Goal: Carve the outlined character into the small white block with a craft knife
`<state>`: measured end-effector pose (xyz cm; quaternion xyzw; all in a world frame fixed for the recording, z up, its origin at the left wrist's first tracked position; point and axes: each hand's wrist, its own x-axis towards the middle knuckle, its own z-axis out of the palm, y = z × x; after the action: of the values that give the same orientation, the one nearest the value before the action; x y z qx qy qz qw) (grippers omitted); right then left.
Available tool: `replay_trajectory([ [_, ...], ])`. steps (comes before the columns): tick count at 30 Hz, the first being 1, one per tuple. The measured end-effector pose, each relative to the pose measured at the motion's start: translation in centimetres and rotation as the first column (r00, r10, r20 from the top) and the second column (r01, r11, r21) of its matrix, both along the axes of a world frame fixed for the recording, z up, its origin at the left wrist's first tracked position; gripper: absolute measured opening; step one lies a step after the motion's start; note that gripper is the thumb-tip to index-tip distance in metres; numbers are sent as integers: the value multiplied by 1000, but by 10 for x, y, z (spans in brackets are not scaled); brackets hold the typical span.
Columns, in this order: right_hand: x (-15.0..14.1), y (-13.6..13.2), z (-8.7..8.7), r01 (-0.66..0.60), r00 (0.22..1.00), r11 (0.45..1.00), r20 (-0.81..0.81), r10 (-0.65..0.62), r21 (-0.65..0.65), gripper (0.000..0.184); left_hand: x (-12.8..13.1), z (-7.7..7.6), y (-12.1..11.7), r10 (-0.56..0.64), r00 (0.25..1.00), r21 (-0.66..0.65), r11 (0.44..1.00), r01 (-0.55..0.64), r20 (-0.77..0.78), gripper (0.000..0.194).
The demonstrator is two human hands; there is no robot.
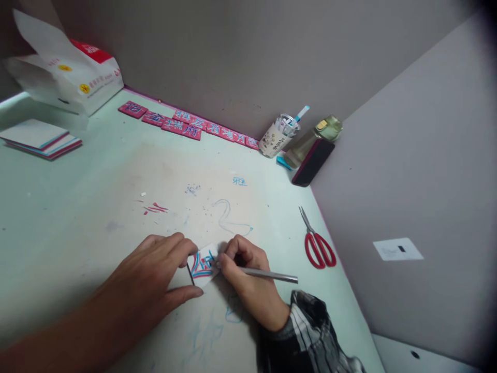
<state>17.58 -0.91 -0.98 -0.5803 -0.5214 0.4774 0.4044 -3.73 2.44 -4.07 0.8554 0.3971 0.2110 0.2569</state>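
Observation:
Between finger and thumb, my left hand (157, 274) grips a small white card (202, 280) by its left edges. Red and blue strokes, like part of a written character, mark the card's face. My right hand (252, 280) is closed around a slim silver pen-like tool (272, 275), its rear end pointing right. The tool's tip is at the card's right part, mostly hidden by my fingers, so I cannot tell whether it is a pen or a knife. The card lies on or just above the pale table (155, 336).
Red scraps (156, 207) lie beyond my hands. Scissors (316, 243) with red handles rest at right. Along the wall are red character tiles (180, 128), a cup of pens (277, 137), a bottle (310, 142) and a phone (312, 162). Stacked boards (37, 137) and a paper bag (73, 77) stand left.

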Motion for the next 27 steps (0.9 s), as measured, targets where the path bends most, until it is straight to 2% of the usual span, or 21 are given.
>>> replay_trajectory([
  [3, 0, -1, -1, -2, 1000, 1000, -8, 2, 0, 27, 2, 3, -1, -7, 1000, -11, 1000, 7, -1, 15],
  [7, 1, -3, -1, -30, 999, 1000, -9, 30, -8, 27, 7, 6, -1, -86, 996, -15, 996, 86, 21, 15],
  [9, 1, -3, 0, -34, 999, 999, -1, 34, -2, 27, 8, 6, -2, -70, 997, -11, 997, 70, 26, 16],
  [12, 1, -4, 0, -40, 999, 999, 5, 40, -3, 26, 10, 4, -3, -6, 998, 11, 1000, 5, 65, 6],
  [16, 0, -4, 0, -58, 998, 998, 11, 58, 18, 25, 12, 1, -2, -22, 993, 58, 998, 16, 112, 18],
  [23, 0, -4, 0, -59, 998, 998, 32, 58, 31, 23, 15, -2, -1, -20, 996, 64, 998, 15, 85, 17],
  [27, 0, -4, 0, -60, 997, 998, 52, 58, 30, 23, 19, 1, 4, -20, 999, 80, 997, 16, 45, 25],
])
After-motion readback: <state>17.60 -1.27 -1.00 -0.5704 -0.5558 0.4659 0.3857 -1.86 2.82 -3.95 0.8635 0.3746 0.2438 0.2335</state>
